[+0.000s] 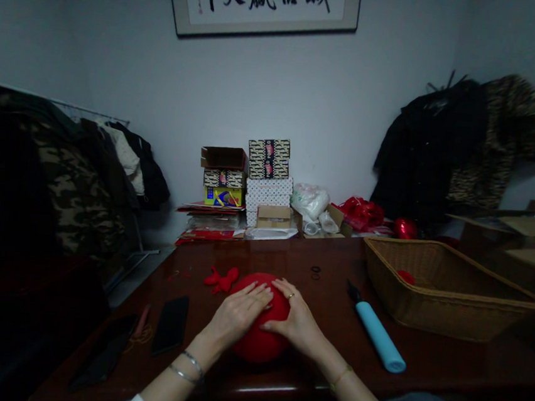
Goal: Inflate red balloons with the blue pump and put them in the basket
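A round, inflated red balloon (260, 345) rests on the dark wooden table near its front edge. My left hand (236, 314) lies over its upper left side, fingers stretched across the top. On the right side, my right hand (302, 322) curves around the balloon with thumb and fingers apart. Both hands hold it between them, and their palms are hidden. Just behind to the left sit several limp red balloons (222, 280). A light blue balloon pump (380, 337) with a black nozzle lies to the right of my right hand.
A wicker basket (445, 315) with something red inside stands at the right. Two dark rings (316, 270) lie mid-table. At the left are a black phone (171, 325) and a dark pouch (104, 349). Stacked boxes (268, 191) and plastic bags (311, 201) line the back.
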### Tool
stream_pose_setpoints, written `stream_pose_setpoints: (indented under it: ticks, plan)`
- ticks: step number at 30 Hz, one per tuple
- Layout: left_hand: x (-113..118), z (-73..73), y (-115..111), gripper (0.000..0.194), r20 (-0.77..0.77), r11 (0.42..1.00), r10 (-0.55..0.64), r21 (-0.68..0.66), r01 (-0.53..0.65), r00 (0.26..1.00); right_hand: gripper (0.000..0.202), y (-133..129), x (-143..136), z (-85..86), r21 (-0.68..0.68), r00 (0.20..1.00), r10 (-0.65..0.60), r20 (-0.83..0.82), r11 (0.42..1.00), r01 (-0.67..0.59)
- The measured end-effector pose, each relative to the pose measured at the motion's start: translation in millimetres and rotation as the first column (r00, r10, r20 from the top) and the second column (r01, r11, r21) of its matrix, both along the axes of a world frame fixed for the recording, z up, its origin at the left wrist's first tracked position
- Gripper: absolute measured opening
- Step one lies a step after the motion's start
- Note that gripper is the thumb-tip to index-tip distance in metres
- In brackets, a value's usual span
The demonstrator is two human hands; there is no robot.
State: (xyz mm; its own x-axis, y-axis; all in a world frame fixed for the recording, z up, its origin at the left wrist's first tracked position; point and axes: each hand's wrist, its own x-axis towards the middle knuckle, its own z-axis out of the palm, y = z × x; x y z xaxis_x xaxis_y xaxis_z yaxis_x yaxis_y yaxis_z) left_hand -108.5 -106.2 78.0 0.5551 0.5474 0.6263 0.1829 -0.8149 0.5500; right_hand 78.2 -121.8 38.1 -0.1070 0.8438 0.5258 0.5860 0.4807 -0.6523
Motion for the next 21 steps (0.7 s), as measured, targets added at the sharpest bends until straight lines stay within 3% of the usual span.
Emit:
stream_pose_setpoints:
  ticks: [3,6,8,11,14,16,19,21]
  plan:
    - [-2.6,-7.3,5.2,0.034,-0.151,0.936,0.098,0.35,-0.039,0.984,0.075,0.2,-1.2,-2.2,0.014,0.998,-0.045,-0.033,0.999,0.045]
    - [-2.2,-15.4,10.0,0.033,-0.168,0.754,0.318,0.641,-0.142,0.933,0.066,-2.5,-8.4,-9.2,0.029,0.974,-0.198,-0.107,0.979,0.202]
    - [-0.2,-20.7,11.9,0.031,-0.101,0.651,0.45,0.717,-0.249,0.887,0.059,-5.7,-17.2,-15.8,0.032,0.955,-0.26,-0.14,0.963,0.267]
    - [4.0,-27.6,12.6,0.028,-0.032,0.573,0.572,0.731,-0.371,0.82,0.061,-9.8,-33.5,-25.2,0.053,0.968,-0.221,-0.118,0.972,0.229]
    - [7.6,-31.3,10.0,0.026,-0.015,0.548,0.62,0.724,-0.419,0.784,0.081,-9.4,-46.1,-30.1,0.095,0.982,-0.187,-0.005,0.978,0.187]
    - [9.0,-30.8,6.7,0.024,-0.035,0.561,0.617,0.72,-0.408,0.786,0.09,-6.5,-49.5,-30.2,0.095,0.97,-0.239,0.053,0.968,0.233]
    - [7.1,-25.6,2.8,0.022,-0.104,0.613,0.569,0.715,-0.336,0.816,0.086,-2.5,-46.5,-26.2,0.045,0.954,-0.297,0.047,0.954,0.295]
    - [2.3,-20.4,3.0,0.024,-0.145,0.64,0.514,0.721,-0.266,0.846,0.082,-1.9,-40.5,-22.0,0.018,0.976,-0.215,0.016,0.976,0.215]
